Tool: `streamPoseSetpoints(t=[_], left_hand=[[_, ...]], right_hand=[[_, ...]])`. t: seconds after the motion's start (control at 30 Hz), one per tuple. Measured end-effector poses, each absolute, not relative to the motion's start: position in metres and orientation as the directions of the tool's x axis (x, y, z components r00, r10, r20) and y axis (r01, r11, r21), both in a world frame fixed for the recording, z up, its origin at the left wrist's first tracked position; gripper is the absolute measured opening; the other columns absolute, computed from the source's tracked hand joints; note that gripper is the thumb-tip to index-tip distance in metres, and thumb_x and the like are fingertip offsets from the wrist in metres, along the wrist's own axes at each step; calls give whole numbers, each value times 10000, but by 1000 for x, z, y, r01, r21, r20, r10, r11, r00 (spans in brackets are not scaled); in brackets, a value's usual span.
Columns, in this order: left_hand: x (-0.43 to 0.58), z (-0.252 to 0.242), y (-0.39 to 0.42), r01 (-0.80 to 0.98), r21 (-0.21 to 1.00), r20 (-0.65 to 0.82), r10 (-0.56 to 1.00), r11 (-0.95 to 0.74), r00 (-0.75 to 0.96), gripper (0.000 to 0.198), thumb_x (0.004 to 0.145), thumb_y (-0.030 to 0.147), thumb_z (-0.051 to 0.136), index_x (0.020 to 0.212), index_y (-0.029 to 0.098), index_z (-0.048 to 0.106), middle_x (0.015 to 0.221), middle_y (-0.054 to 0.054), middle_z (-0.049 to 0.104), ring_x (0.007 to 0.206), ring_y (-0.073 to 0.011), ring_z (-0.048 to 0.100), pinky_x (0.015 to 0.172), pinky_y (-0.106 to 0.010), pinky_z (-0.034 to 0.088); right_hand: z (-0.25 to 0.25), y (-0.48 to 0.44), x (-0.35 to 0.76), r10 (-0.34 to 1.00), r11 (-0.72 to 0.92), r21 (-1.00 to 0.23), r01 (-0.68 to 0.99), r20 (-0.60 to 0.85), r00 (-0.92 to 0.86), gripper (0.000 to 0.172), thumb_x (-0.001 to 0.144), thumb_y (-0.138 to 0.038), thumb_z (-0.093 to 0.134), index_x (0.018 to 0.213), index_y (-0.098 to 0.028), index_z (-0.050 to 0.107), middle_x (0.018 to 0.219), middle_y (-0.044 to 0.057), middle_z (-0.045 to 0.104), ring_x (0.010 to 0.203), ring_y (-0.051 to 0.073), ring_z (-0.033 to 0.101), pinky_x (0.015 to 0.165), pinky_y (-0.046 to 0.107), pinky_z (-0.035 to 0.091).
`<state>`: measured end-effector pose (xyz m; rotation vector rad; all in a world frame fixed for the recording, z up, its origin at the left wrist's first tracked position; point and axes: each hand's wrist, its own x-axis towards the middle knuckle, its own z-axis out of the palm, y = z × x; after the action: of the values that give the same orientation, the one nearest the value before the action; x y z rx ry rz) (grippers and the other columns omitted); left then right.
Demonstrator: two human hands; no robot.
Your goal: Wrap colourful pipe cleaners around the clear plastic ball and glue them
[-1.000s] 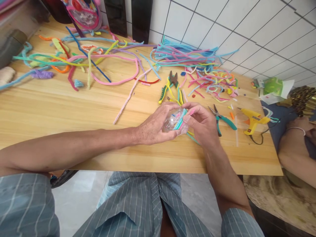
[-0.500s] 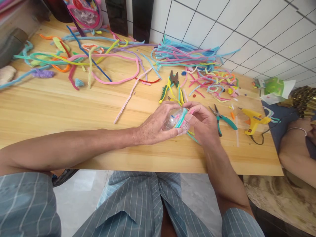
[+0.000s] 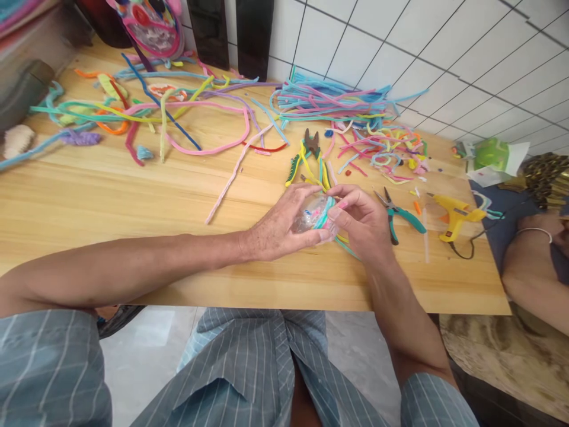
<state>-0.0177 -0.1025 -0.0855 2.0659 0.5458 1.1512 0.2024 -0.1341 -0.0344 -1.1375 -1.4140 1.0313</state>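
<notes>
Just right of the frame's centre, above the near edge of the wooden table (image 3: 133,196), the left hand (image 3: 278,228) cupped a small clear plastic ball (image 3: 311,218), thumb under it and fingers curled over its top in a firm grasp. Against the ball's right side, the right hand (image 3: 362,222) pinched a teal pipe cleaner (image 3: 328,209) that ran around the ball, thumb and forefinger closed on it. Pink strands showed on the ball as well, though how they were fastened could not be told.

Directly behind the hands, yellow-handled pliers (image 3: 306,155) lay among loose yellow strands. Just right of the right hand lay teal-handled needle-nose pliers (image 3: 398,214), and further right a yellow hot glue gun (image 3: 453,214) with its dark cord trailing toward the table's edge. A thick bundle of blue and pink pipe cleaners (image 3: 329,98) lay by the tiled wall at upper centre, with short cut pieces (image 3: 386,148) scattered below it and long curled ones (image 3: 178,112) spread across the upper left. Another person's arm (image 3: 528,279), wearing a thin bracelet, rested at the right edge of the frame.
</notes>
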Motion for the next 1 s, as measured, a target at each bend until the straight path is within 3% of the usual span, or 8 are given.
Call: streamPoseSetpoints(t=[0.13, 0.3, 1.0], left_hand=[[-18, -82, -102, 5, 778, 521, 649, -628, 554, 660, 1082, 588, 682, 1604, 221, 513, 1537, -180, 662, 1450, -339, 650, 1256, -559, 557], [-18, -81, -99, -19, 769, 536, 628, -639, 564, 664, 1072, 589, 682, 1604, 227, 520, 1531, -186, 674, 1450, -361, 643, 1251, -583, 550], [-17, -84, -99, -1, 705, 597, 593, -709, 540, 727, 1034, 591, 731, 1617, 237, 478, 1542, -190, 650, 1475, -360, 623, 1264, -600, 551]], right_hand=[[-35, -134, 200, 981, 193, -972, 131, 191, -32, 346, 813, -508, 1004, 804, -272, 752, 1180, 45, 774, 1142, 237, 728, 999, 420, 599], [-35, -134, 199, 977, 213, -967, 143, 210, -34, 296, 825, -453, 991, 806, -281, 751, 1162, 40, 776, 1160, 242, 733, 1073, 450, 598], [-31, -134, 202, 980, 197, -968, 157, 193, -40, 350, 827, -530, 991, 826, -283, 745, 1185, 47, 776, 1127, 241, 719, 979, 414, 610]])
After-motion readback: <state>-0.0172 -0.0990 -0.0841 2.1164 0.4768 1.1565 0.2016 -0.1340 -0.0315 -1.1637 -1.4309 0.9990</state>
